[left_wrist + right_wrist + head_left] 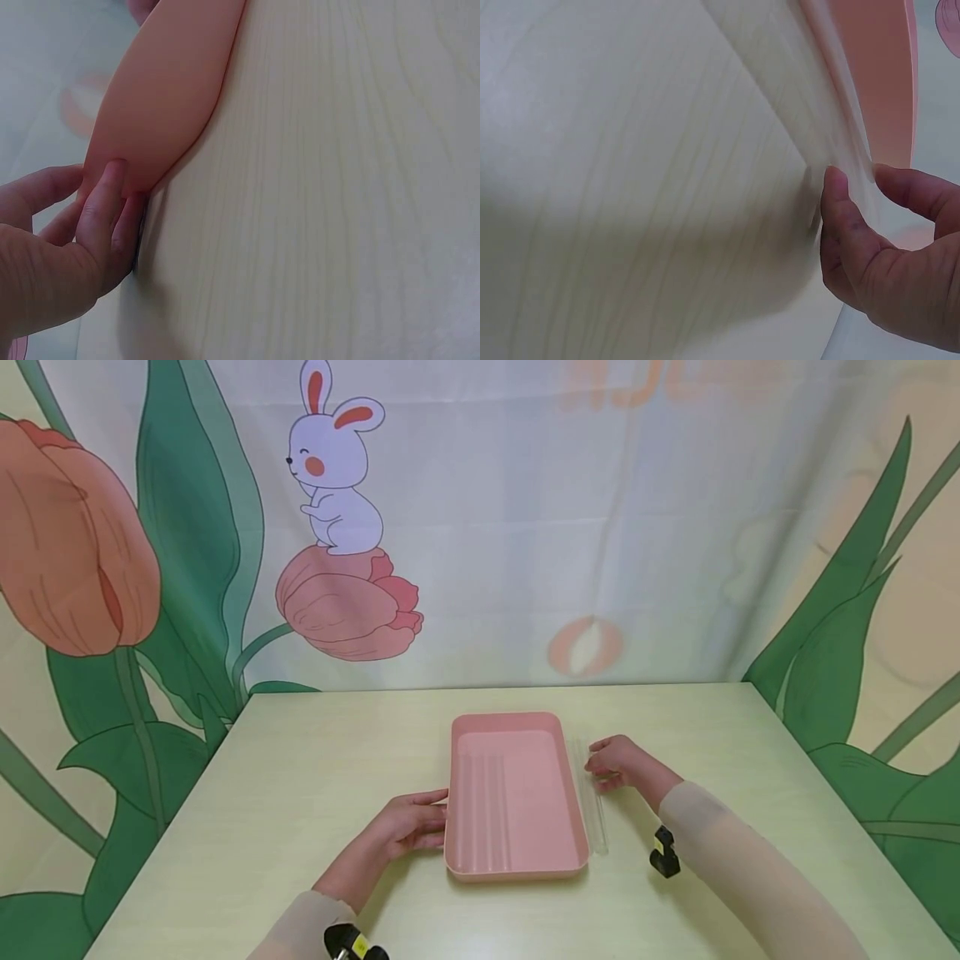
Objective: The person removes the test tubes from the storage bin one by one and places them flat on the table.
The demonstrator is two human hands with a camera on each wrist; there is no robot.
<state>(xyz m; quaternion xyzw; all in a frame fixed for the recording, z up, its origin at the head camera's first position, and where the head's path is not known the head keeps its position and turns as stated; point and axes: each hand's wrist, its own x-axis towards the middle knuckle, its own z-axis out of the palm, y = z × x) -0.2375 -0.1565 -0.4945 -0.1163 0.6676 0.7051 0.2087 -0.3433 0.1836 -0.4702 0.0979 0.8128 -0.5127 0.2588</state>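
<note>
A pink tray [546, 810] lies on the table, long side running away from me. Long clear tube-like pieces [482, 810] lie side by side in its left half. My left hand [411, 823] touches the tray's left side; in the left wrist view its fingers [97, 214] rest against the outer wall near a corner. Just right of the tray, my right hand [617, 763] pinches another long clear piece [595, 814] that runs alongside the tray's right wall. The right wrist view shows thumb and finger on either side of this see-through piece [787, 82].
The pale wood-grain table [300, 777] reaches back to a printed curtain [487, 527] with a rabbit and tulips. Black wrist mounts [663, 853] sit at both sleeves. Table surface stretches to the left and right of the tray.
</note>
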